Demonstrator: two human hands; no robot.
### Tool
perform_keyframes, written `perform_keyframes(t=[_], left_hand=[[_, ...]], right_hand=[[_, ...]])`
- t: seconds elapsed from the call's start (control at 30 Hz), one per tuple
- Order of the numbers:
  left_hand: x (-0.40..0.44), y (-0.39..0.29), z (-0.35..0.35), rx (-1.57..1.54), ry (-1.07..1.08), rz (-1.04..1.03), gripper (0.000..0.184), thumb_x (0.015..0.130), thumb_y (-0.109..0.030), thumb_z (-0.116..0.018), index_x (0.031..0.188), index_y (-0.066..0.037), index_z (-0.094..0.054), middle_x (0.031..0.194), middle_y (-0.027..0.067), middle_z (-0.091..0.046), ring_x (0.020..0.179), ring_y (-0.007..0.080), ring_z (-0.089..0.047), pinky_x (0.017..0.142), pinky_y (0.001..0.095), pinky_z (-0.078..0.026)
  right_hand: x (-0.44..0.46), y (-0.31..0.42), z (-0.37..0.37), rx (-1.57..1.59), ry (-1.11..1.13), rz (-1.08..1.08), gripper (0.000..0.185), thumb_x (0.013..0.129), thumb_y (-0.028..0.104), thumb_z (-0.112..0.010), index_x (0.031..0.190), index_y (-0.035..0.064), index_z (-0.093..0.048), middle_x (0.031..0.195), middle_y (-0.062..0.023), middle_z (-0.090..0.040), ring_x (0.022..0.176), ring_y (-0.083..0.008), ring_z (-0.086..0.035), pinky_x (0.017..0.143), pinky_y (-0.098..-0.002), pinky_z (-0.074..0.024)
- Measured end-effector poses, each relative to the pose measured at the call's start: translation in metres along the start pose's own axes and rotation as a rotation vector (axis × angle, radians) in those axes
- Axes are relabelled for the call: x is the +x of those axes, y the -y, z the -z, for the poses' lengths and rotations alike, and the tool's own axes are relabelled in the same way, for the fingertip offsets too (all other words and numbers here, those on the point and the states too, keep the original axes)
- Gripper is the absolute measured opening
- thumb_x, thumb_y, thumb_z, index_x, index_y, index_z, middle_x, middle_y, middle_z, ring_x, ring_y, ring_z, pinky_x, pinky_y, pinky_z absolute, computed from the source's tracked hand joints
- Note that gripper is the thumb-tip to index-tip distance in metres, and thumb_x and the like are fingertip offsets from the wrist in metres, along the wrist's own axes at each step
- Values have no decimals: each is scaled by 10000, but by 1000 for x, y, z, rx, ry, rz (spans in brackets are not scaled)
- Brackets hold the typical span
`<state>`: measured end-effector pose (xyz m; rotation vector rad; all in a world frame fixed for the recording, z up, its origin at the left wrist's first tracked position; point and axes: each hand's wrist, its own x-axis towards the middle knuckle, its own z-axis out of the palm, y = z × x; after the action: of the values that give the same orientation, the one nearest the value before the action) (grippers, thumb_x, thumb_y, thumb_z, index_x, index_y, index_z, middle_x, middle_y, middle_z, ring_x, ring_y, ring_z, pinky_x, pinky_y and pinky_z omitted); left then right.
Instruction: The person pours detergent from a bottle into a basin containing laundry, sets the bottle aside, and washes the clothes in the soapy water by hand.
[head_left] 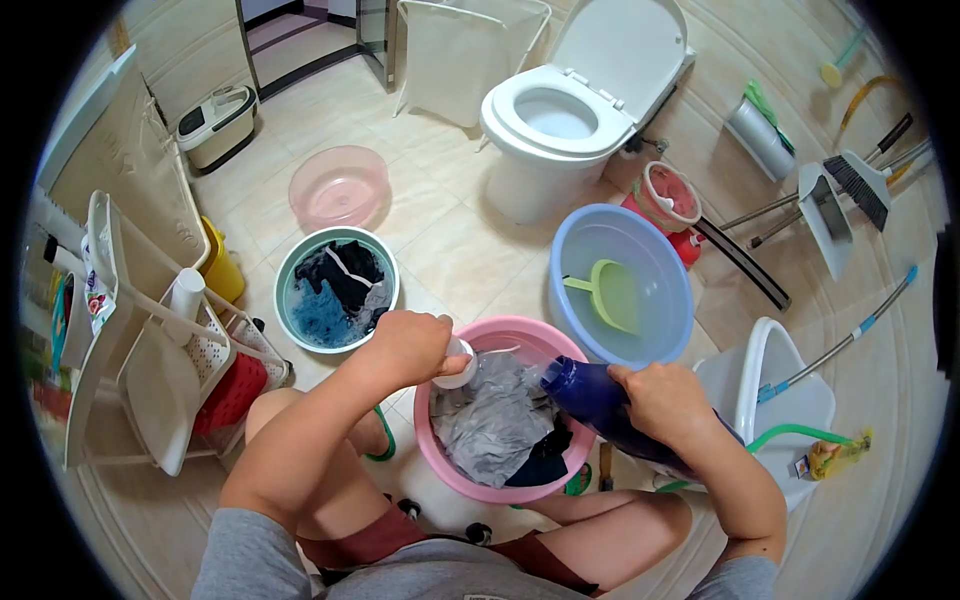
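Observation:
My left hand [408, 350] is closed around a small white cap [456, 366] above the left part of a pink basin [428, 455]. In my right hand [662, 400] is a dark blue bottle [595, 398], tilted, with its mouth pointing left over the basin. A gap separates the bottle's mouth from the cap. Grey wet clothing [495, 420] fills most of the pink basin, with dark cloth [545, 462] at its lower right. Whether liquid is leaving the bottle I cannot tell.
A green-rimmed basin [282, 268] holds dark clothes in bluish water. A blue basin [680, 300] with a green scoop [610, 295] stands at the right. Around them are a pink translucent basin [338, 188], a toilet [530, 165], a plastic rack [165, 390] and a white tub [765, 340].

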<state>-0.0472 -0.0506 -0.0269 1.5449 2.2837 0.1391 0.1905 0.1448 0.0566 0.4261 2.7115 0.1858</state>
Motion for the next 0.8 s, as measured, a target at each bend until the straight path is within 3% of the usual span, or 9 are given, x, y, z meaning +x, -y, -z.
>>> perform_keyframes(t=[0.17, 0.23, 0.8], left_hand=[[-3, 3, 1, 4, 9, 15, 539, 824, -527, -545, 874, 6, -608, 744, 190, -648, 712, 350, -650, 611, 442, -510], [-3, 4, 1, 9, 12, 17, 539, 823, -528, -546, 872, 6, -608, 738, 189, -647, 706, 350, -649, 607, 441, -510], [-6, 9, 1, -15, 25, 25, 506, 791, -487, -603, 852, 16, -610, 731, 194, -645, 696, 352, -649, 601, 433, -511]], right_hand=[[7, 3, 0, -27, 5, 12, 225, 784, 107, -525, 973, 114, -647, 733, -166, -664, 678, -324, -671, 593, -434, -537], [10, 1, -2, -22, 81, -41, 378, 715, 170, -659, 1090, 150, -628, 784, -161, -667, 736, -335, -662, 633, -449, -529], [25, 7, -5, -90, 22, 1, 243, 774, 92, -526, 985, 115, -645, 694, -171, -650, 652, -335, -661, 567, -446, -525]])
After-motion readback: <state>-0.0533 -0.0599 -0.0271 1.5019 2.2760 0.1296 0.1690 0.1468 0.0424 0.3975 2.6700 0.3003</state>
